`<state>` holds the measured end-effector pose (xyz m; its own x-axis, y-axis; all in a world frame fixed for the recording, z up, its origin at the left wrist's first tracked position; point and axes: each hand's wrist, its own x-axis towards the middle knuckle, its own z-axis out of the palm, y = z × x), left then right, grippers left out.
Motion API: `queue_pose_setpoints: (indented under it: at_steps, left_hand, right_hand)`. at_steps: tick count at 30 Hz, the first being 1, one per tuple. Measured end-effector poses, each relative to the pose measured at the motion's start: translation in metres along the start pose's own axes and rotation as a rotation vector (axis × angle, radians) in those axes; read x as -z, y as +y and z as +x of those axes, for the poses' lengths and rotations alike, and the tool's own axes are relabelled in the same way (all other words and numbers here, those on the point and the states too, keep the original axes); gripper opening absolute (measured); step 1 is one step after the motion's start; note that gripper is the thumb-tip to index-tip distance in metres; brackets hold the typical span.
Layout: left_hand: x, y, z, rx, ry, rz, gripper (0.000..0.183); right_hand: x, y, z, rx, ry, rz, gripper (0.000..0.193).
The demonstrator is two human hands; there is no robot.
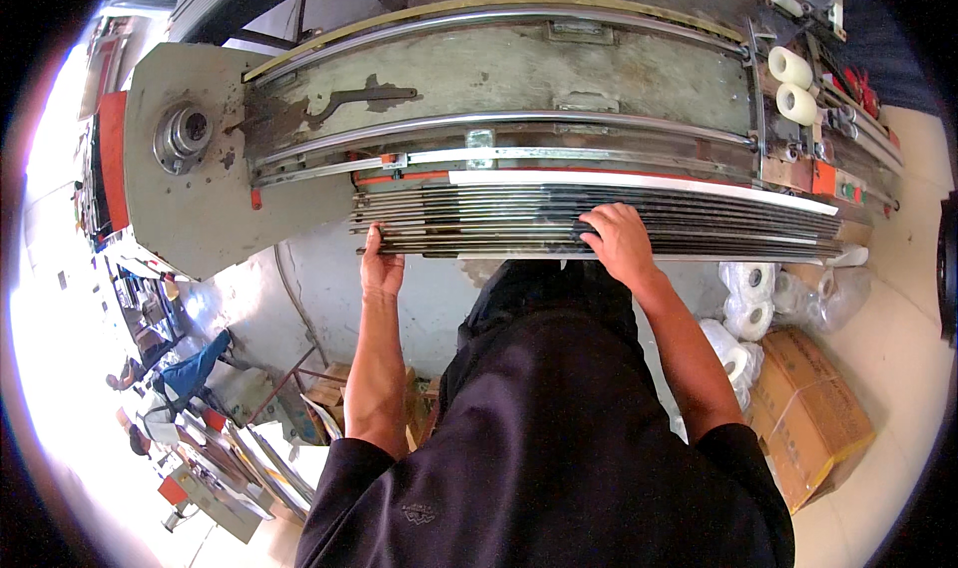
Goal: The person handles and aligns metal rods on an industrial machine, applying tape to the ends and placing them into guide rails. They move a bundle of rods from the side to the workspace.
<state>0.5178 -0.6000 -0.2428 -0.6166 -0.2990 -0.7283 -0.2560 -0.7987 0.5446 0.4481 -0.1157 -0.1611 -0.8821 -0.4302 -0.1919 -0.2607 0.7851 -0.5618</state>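
Note:
A row of long thin dark rods (pixel 699 219) lies side by side across a pale tray in front of me, their lighter ends at the left. My left hand (pixel 381 264) is at those left ends, its thumb up on the nearest rods and its fingers folded below, partly hidden. Near the middle of the row, my right hand (pixel 621 244) has its thumb and bent fingers closed on several of the rods. The fingertips are partly lost against the dark surface. A white strip (pixel 639 178) borders the row's far side.
Beyond the rods is a long machine bed (pixel 479 74) with steel rails, a hook spanner (pixel 364 97) lying on it. A grey headstock with a round chuck (pixel 183 137) stands left. White rolls (pixel 791 84) are at the right end; wrapped rolls (pixel 746 313) and a cardboard box (pixel 808 413) stand lower right.

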Motion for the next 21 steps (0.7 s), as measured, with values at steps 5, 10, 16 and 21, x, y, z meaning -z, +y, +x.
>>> queue_pose_setpoints:
  at_steps: [5, 10, 16, 21]
  left_hand:
    - [0.0, -0.005, 0.0, 0.007, 0.067, -0.081, 0.021]
    - [0.011, -0.005, 0.002, -0.044, -0.037, -0.022, 0.02]
    - [-0.009, -0.002, -0.01, -0.176, 0.048, 0.118, 0.018]
    - [-0.011, 0.009, -0.027, -0.153, 0.223, 0.392, 0.023]
  right_hand:
    - [0.0, 0.006, 0.012, -0.067, -0.147, -0.009, 0.026]
    - [0.007, 0.015, 0.028, 0.037, -0.197, -0.038, 0.023]
    - [0.026, 0.004, 0.025, -0.044, -0.061, 0.005, 0.021]
    - [0.054, -0.004, 0.025, 0.006, 0.015, 0.081, 0.02]
